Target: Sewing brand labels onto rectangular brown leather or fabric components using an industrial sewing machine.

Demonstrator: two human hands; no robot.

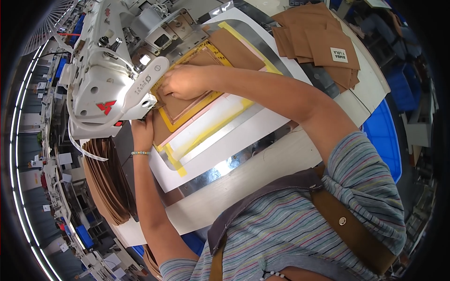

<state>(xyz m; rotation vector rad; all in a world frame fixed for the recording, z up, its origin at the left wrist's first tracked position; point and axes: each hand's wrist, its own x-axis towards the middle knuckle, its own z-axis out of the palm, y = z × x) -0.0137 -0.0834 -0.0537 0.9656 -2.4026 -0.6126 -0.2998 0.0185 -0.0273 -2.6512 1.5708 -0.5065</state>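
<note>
My right hand [184, 82] rests over a brown fabric panel [185, 107] framed by a yellow-edged template [176, 127]. Its fingers are bent and drawn together at the panel; whatever they may pinch is hidden. My left hand [143, 131], with a beaded bracelet at the wrist, lies at the template's near left corner, beside another stretch of brown fabric [162, 133]. The white sewing machine's head [110, 89] covers its fingers. Below the template sits a metal plate [220, 133] with yellow tape along its edges.
Brown fabric pieces with a white label [338, 55] are piled at the far right. A stack of brown pieces [105, 180] stands at the left, below the machine. A blue bin [384, 138] is beside the table's right edge. A white lamp [149, 82] hangs close to my right hand.
</note>
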